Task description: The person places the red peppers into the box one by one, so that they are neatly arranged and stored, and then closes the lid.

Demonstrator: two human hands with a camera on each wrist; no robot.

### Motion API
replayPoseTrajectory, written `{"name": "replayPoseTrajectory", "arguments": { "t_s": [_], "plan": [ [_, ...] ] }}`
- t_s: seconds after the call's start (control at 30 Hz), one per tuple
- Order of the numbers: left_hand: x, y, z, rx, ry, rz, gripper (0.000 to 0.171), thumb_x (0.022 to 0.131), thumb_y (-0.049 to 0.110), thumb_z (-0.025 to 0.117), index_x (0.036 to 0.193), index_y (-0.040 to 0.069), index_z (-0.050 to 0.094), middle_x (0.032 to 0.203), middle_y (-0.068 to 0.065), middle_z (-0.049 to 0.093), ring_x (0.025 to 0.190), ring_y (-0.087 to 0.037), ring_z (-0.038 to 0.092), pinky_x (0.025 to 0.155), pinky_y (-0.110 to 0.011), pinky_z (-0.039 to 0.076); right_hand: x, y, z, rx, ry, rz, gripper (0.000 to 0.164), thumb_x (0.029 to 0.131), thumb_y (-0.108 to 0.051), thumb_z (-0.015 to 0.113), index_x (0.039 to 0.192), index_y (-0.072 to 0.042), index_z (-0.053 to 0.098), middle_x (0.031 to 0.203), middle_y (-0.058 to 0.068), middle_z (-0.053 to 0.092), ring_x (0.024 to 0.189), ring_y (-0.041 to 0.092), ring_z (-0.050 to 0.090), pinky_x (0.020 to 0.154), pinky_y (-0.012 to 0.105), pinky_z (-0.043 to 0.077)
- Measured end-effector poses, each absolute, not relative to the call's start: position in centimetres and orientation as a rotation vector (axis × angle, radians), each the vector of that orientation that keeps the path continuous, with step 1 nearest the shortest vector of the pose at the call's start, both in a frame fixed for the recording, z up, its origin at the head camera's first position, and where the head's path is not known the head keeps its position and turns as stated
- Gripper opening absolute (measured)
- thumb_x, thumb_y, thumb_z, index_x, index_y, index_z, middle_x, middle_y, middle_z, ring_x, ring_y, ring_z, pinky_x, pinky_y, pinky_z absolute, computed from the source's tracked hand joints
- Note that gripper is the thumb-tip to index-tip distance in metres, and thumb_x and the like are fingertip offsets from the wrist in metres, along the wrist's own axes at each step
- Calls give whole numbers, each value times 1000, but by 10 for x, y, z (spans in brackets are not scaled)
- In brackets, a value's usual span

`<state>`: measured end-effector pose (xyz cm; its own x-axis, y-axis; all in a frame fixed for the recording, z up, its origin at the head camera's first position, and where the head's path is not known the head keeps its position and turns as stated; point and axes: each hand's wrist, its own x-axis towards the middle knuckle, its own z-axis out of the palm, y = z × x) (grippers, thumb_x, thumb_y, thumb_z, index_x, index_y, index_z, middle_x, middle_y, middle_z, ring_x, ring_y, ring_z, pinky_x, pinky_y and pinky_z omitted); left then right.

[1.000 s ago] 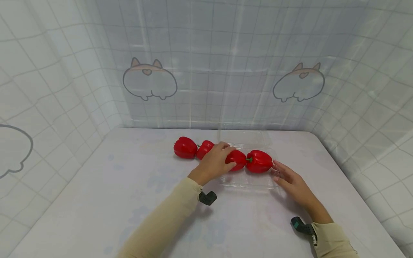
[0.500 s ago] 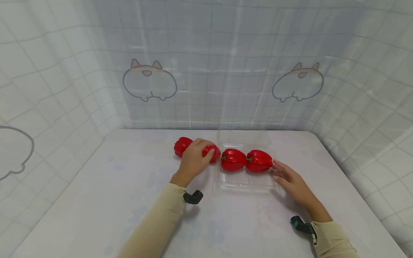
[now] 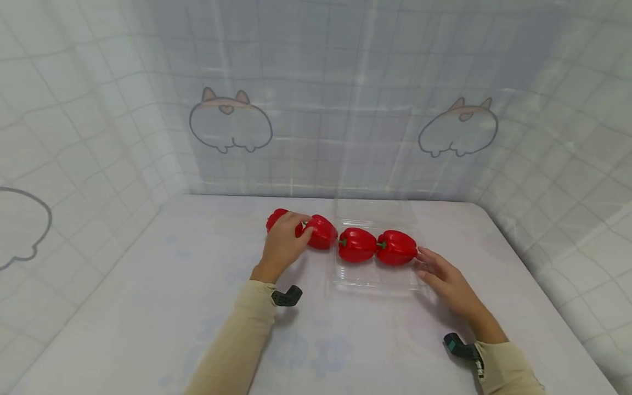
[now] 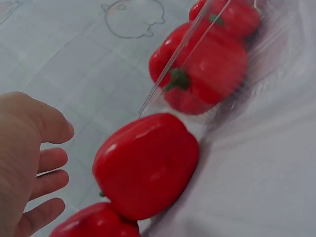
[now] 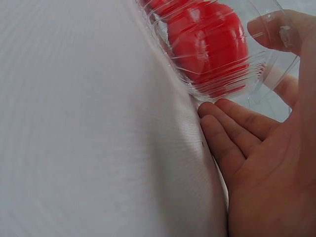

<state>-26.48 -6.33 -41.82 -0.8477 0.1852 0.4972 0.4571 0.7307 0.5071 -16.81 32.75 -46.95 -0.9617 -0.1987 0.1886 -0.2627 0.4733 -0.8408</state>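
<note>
Four red bell peppers lie in a row across the table in the head view. Two of them, a middle bell pepper (image 3: 356, 246) and the rightmost bell pepper (image 3: 397, 248), sit inside a clear plastic clamshell box (image 3: 372, 278) with its lid laid back. Left of the box, on the tabletop, are a third bell pepper (image 3: 323, 233) and the far-left bell pepper (image 3: 276, 218), partly hidden by my left hand (image 3: 282, 244). That hand hovers beside these two, fingers loosely spread and holding nothing. My right hand (image 3: 446, 280) touches the box's right end with extended fingers, thumb by the rim.
The white table (image 3: 148, 307) has a cloth wall hanging (image 3: 316, 109) behind it, with sheets along both sides. Past the box, its transparent lid (image 3: 372, 210) lies toward the back edge. Each wrist carries a small black camera mount (image 3: 287, 297).
My left hand has moved left, from over the box's left end, past the third bell pepper, to the far-left one. The right hand has stayed at the box's right end.
</note>
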Motion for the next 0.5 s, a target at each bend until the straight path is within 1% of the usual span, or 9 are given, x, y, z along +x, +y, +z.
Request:
{"name": "replayPoseTrajectory", "arguments": {
  "t_s": [0.13, 0.27, 0.5],
  "plan": [
    [-270, -73, -420, -497, -2465, -856, 27, 92, 18, 72, 118, 11, 72, 115, -6, 67, 109, -24, 59, 87, -41, 57, -168, 326, -468, 398, -2648, 1501, 58, 102, -20, 58, 156, -11, 35, 151, 20, 44, 137, 40, 44, 94, 13, 42],
    [-274, -83, -425, -460, -2423, -826, 24, 92, 16, 71, 115, 9, 72, 118, -9, 64, 113, -27, 57, 91, -43, 55, -168, 326, -471, 380, -2655, 1508, 58, 102, -20, 58, 155, -12, 36, 151, 20, 45, 136, 40, 45, 93, 14, 42],
    [-284, -99, -432, -301, -2424, -846, 25, 91, 18, 72, 114, 7, 71, 121, -13, 61, 115, -31, 55, 91, -47, 55, -169, 326, -472, 391, -2637, 1524, 58, 102, -20, 59, 155, -12, 36, 151, 19, 44, 137, 40, 44, 94, 14, 42]
  ]
}}
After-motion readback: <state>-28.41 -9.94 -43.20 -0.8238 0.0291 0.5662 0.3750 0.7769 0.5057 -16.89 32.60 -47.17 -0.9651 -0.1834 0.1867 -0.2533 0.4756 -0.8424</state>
